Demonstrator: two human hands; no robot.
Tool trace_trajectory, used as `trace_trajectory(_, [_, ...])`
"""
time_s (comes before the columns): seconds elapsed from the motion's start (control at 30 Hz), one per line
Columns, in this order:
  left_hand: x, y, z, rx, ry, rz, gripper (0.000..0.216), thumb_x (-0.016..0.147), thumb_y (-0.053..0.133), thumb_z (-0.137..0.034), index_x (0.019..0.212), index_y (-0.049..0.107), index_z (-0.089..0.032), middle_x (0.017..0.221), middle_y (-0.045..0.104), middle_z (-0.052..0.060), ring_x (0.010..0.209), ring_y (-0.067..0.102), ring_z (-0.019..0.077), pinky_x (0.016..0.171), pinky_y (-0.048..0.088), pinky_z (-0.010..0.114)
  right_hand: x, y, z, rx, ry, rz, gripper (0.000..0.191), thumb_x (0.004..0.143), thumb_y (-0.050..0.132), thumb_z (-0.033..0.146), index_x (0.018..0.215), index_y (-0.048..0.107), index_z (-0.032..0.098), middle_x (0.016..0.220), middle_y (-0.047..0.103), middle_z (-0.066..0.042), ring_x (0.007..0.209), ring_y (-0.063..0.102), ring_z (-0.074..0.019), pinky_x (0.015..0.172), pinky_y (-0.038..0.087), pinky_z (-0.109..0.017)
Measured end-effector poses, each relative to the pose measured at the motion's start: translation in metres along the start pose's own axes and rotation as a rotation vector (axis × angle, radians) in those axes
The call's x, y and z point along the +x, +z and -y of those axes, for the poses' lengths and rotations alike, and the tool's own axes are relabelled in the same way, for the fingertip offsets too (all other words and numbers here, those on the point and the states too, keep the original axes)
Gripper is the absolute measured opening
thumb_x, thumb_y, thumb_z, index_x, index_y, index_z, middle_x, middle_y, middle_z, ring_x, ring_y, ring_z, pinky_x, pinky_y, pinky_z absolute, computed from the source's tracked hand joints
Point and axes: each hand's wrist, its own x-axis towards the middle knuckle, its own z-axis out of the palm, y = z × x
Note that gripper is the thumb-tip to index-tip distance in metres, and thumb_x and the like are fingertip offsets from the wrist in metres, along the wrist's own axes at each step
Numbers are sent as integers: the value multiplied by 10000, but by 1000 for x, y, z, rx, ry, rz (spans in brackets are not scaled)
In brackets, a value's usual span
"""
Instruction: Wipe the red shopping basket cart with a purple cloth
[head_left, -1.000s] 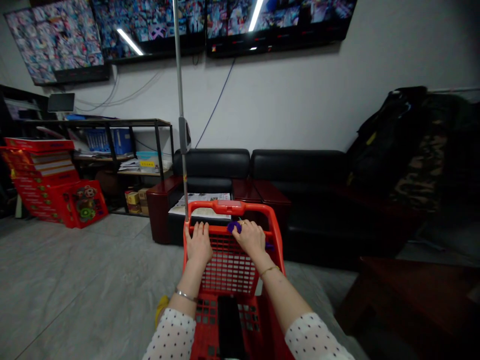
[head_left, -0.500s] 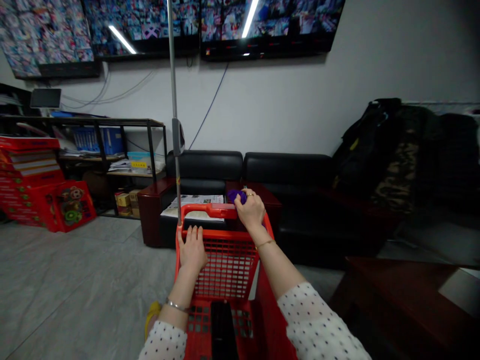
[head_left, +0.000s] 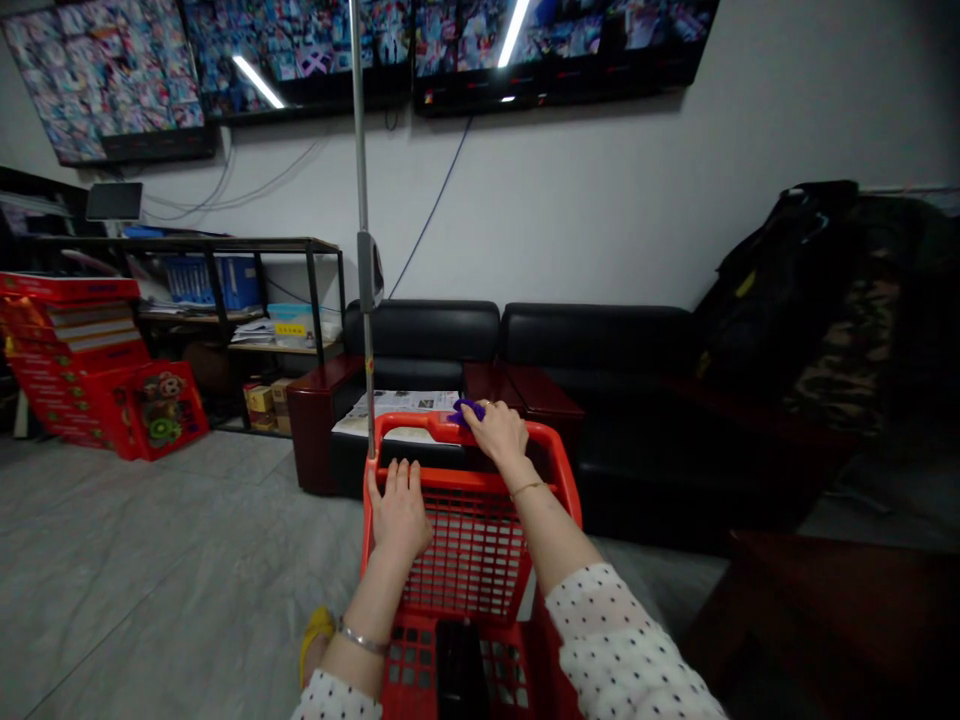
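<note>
Right hand (head_left: 496, 432) clenched on a small purple cloth (head_left: 466, 410), pressed to the top front rim of the red plastic shopping cart (head_left: 465, 540)
Left hand (head_left: 399, 505) lies flat and open on the nearer crossbar, unmoved; half a second ago the cloth was at the same rim, the right hand raised slightly higher

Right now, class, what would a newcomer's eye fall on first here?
The bright red shopping cart at bottom centre: the left hand rests on its rim, the right hand presses a purple cloth on its handle. Behind stand a black sofa and, far left, red boxes.
</note>
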Motion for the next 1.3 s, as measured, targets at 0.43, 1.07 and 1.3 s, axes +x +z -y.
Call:
trace_trajectory(0.43, [-7,-1,1,-14,9,7,769,731,528,-242,1473,349,-152,1553,365,109,1467,251,262,1204,44,572,20,-22,-15,53,-123,286,392,934,433,472,1100,698,235,1033,726,-90,916,679,-213,828,468,-296])
trace_trajectory(1.07, [-14,-5,5,-6,24,3,766,729,513,-223,1473,349,-151,1553,366,106,1467,252,257,1204,48,565,2,-13,-63,50,-20,134,378,909,447,411,1116,694,214,1113,704,-100,992,664,-239,814,478,-293])
trace_trajectory(1.3, [-14,-2,4,-5,18,6,792,706,546,-251,1469,357,-162,1548,373,117,1463,258,281,1192,43,593,5,-17,-15,78,-60,137,402,918,413,398,1066,719,183,1091,710,-130,979,671,-244,823,479,-304])
